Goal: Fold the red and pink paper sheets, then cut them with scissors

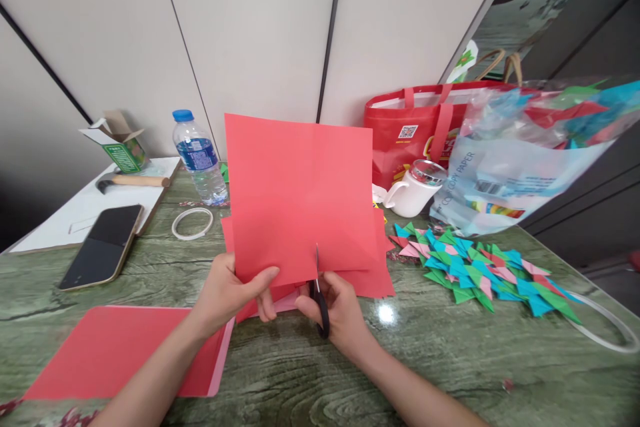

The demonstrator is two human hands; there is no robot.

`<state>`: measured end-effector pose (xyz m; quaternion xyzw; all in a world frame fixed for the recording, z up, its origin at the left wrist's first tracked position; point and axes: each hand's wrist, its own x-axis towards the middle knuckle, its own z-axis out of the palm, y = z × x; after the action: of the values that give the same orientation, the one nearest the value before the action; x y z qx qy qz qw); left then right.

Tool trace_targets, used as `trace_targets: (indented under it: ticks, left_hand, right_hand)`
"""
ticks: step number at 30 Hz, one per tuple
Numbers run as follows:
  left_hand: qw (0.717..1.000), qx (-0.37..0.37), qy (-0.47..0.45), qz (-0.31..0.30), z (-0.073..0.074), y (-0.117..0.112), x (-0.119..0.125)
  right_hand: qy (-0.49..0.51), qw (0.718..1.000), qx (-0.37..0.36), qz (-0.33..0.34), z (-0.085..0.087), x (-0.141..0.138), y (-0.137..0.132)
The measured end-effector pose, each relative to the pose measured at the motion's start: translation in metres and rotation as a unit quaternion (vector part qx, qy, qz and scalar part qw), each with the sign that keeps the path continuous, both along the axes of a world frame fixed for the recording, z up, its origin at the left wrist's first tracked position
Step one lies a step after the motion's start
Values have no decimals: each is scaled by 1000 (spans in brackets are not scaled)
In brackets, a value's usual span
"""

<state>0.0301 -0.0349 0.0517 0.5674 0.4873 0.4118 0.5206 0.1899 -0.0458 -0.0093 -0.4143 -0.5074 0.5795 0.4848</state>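
Observation:
A large sheet of red paper (300, 193) stands tilted up in front of me. My left hand (240, 287) pinches its lower left edge, thumb on the near face. In my right hand (337, 310) is a pair of black-handled scissors (323, 313), the fingers through the loops. The blades cut into the sheet from its bottom edge, right of the middle, and a short slit shows there. Behind and below the raised sheet lie more red paper pieces (377, 283), partly hidden by it. A stack of red and pink paper (120, 347) rests on the table by my left forearm.
At left are a phone (103, 247), a hammer-like tool with a wooden handle (140, 180), a small green box (123, 150), a tape roll (193, 223) and a water bottle (200, 160). At right are folded paper pieces (480, 270), a white mug (413, 193), a red bag (395, 140) and a plastic bag (510, 173).

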Motion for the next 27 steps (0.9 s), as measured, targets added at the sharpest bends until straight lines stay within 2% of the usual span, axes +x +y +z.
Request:
trace_targets:
  ticks: [10,14,19,27]
  left_hand:
    - [1000,-10,3,-7,3,0,-1]
    - [999,-18,4,-31,2,1,-2]
    - [1000,-12,-5,-28,-1,2,-3]
    - [999,-3,3,-42,-3,2,-5]
  right_hand:
    - [-4,1000,-3,-11,-4,2,1]
    - [-4,1000,2,-12,-2,1,1]
    - [11,1000,-3,-4,1,1,0]
    - [16,1000,-22,-9,-4,-1,-1]
